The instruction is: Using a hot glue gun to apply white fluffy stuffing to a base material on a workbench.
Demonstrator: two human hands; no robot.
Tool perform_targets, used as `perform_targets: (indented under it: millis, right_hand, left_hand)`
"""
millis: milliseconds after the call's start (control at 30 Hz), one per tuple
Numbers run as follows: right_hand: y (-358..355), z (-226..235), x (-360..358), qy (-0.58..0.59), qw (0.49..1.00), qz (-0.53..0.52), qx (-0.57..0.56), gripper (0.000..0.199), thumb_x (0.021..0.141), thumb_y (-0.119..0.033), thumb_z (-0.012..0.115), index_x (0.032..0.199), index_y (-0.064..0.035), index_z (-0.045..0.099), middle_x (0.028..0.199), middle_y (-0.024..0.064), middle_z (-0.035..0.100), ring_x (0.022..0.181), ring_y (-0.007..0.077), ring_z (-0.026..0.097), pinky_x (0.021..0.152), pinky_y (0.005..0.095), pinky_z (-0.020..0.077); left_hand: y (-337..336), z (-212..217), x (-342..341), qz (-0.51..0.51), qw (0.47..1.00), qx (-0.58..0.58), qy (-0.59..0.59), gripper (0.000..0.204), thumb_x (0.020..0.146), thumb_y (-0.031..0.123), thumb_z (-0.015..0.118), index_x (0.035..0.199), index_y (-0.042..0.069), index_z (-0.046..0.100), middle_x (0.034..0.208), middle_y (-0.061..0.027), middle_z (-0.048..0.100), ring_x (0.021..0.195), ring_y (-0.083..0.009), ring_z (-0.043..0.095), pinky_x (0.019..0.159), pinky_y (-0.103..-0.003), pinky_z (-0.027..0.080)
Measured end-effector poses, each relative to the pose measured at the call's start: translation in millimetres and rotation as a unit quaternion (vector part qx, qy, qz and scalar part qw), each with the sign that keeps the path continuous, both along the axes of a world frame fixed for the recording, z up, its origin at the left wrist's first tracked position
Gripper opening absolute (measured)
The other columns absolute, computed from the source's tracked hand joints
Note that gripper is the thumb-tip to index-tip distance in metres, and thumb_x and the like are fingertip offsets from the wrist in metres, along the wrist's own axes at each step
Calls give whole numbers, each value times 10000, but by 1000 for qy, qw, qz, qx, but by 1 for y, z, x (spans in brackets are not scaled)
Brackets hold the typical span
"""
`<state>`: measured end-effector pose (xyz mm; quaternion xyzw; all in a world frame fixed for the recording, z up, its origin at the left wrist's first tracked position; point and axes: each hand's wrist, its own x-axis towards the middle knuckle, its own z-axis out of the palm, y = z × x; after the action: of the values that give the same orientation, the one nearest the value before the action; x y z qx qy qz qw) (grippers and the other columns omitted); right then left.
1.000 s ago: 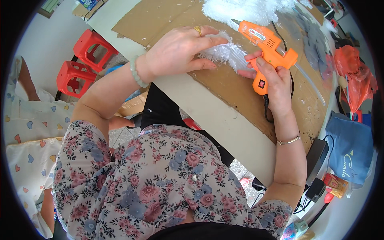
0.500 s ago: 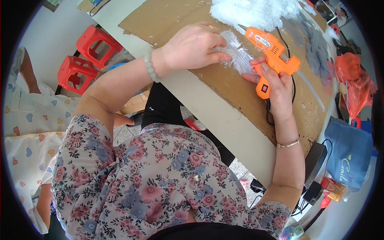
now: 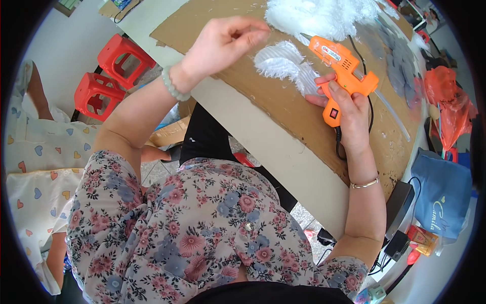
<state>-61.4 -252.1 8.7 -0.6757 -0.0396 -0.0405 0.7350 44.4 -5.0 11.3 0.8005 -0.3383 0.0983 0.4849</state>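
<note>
My right hand (image 3: pixel 349 109) is wrapped round the handle of an orange hot glue gun (image 3: pixel 341 63), whose nozzle points up and left toward white fluff. A clear glue stick (image 3: pixel 394 115) sticks out of its back end. Beside that hand's fingertips lies a white fringed fabric piece with ribbed lines (image 3: pixel 283 61); I cannot tell whether the fingers press on it. Left of this piece my left hand (image 3: pixel 220 45) hovers above the cardboard, thumb and fingers pinched together. Whatever the pinch holds, if anything, is too small to make out.
Brown cardboard (image 3: pixel 283 109) covers much of the white table (image 3: pixel 288 154). A heap of white fluffy material (image 3: pixel 324 17) lies at the far side, grey pieces (image 3: pixel 402 66) to its right. Red stools (image 3: pixel 126 58) stand at left, near a person in heart-print clothing (image 3: pixel 43 152). A blue bag (image 3: pixel 440 192) sits at right.
My left hand has lifted off the white fringed piece and moved up and left, uncovering more of it. My right hand and the glue gun have stayed nearly still.
</note>
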Motion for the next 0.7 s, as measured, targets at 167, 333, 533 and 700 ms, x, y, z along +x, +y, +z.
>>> perform_targets:
  millis: [167, 333, 533, 700]
  right_hand:
    - [2, -2, -3, -8, 1000, -2, -3, 257, 900, -176, 532, 1077, 10, 542, 985, 103, 581, 847, 125, 556, 755, 397, 570]
    - [9, 2, -4, -4, 1000, -4, 2, 254, 899, -169, 531, 1076, 13, 542, 987, 106, 581, 847, 126, 558, 755, 398, 571]
    - [2, -2, -1, 4, 1000, -13, 7, 240, 897, -157, 525, 1063, 14, 550, 977, 110, 588, 845, 129, 566, 755, 387, 569]
    - [-4, -7, 2, 1, 1000, -6, 4, 239, 896, -159, 526, 1059, 15, 552, 967, 109, 593, 836, 128, 566, 748, 380, 570]
  left_hand:
    - [-11, -4, 36, 82, 982, 168, -29, 321, 810, 281, 683, 1048, 69, 647, 792, -78, 643, 721, -166, 597, 670, -277, 485]
    - [-15, -11, 24, 2, 954, 253, -158, 660, 639, 380, 770, 1209, 118, 565, 1234, -134, 533, 1137, -317, 482, 966, -391, 391]
    - [16, -5, 6, -30, 939, 269, -212, 880, 548, 326, 815, 1322, 123, 450, 1368, -106, 432, 1286, -330, 359, 1045, -429, 321]
    - [69, 10, -1, -6, 929, 308, -206, 778, 607, 285, 803, 1295, 114, 481, 1369, -104, 437, 1315, -322, 330, 1053, -444, 309]
